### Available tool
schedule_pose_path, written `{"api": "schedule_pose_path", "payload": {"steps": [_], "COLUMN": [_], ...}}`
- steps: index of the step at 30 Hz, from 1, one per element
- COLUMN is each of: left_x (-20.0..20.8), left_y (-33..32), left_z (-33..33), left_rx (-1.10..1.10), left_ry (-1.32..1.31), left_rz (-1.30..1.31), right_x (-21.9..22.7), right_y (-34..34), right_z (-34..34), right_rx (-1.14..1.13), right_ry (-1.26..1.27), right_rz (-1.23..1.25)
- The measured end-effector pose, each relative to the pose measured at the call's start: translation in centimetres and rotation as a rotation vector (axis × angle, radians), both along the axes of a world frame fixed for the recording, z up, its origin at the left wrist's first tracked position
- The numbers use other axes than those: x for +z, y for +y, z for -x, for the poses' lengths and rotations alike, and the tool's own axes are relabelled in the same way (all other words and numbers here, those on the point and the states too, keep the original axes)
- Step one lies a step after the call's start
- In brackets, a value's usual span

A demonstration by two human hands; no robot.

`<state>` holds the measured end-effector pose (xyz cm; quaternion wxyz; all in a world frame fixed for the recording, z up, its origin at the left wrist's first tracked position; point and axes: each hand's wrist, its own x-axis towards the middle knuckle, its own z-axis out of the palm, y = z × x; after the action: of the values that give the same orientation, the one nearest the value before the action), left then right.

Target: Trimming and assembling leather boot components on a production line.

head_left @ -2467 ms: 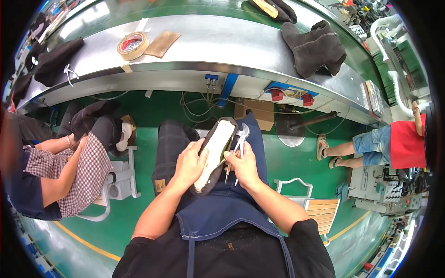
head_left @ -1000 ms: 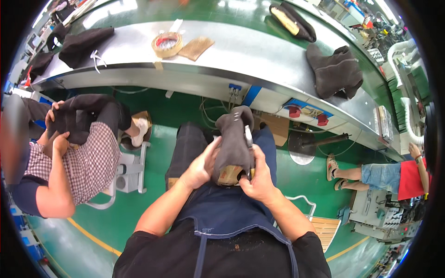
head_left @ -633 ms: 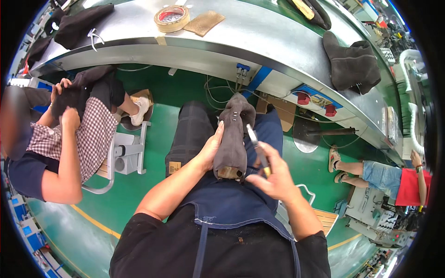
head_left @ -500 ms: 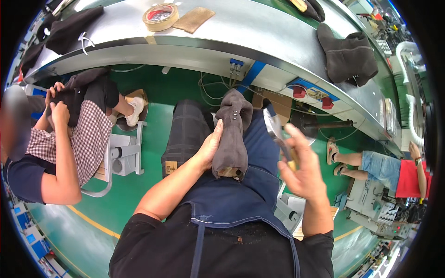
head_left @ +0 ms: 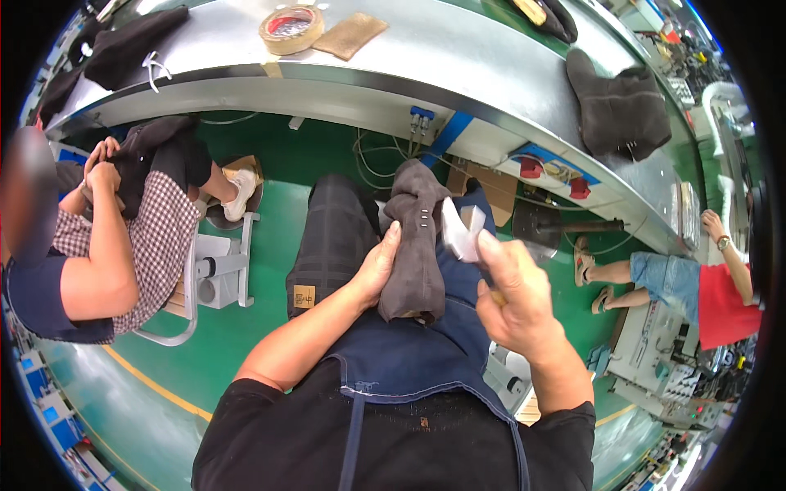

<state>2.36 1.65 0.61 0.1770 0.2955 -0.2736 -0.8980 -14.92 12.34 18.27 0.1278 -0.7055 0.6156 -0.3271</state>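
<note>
A dark grey suede boot lies along my lap, with a short row of pale stitches on its side. My left hand grips it from the left, thumb on top and the other fingers hidden behind it. My right hand is closed round a hammer with a pale metal head and a bit of yellow on its handle. The head is close to the boot's right side; whether it touches cannot be made out. A navy apron and a dark checked cloth on my left leg lie under the work.
A metal workbench runs across the front, bearing a tape roll, a brown pad and another dark boot. Sockets and cables hang beneath it. One person sits at left handling dark material; another, in red, is at right.
My right hand has come left and the hammer head has dropped toward the boot, turning as it moved. My left hand still holds the boot, which has tilted slightly.
</note>
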Motion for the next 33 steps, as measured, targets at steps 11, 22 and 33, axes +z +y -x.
{"api": "schedule_pose_path", "payload": {"steps": [11, 22, 33], "left_x": [-0.8, -1.6, -2.1], "left_y": [-0.2, -0.3, -0.8], "left_z": [-1.5, -2.0, -2.6], "left_rx": [0.032, 0.009, 0.000], "left_ry": [-0.015, 0.108, 0.014], "left_rz": [-0.089, 0.030, 0.115], "right_x": [1.0, -1.5, -2.6], "right_y": [-8.9, -26.6, -41.2], "right_z": [4.0, 9.3, -3.2], "right_rx": [-0.213, -0.150, 0.153], "right_ry": [0.167, 0.472, 0.362], "right_rz": [-0.119, 0.010, 0.176]}}
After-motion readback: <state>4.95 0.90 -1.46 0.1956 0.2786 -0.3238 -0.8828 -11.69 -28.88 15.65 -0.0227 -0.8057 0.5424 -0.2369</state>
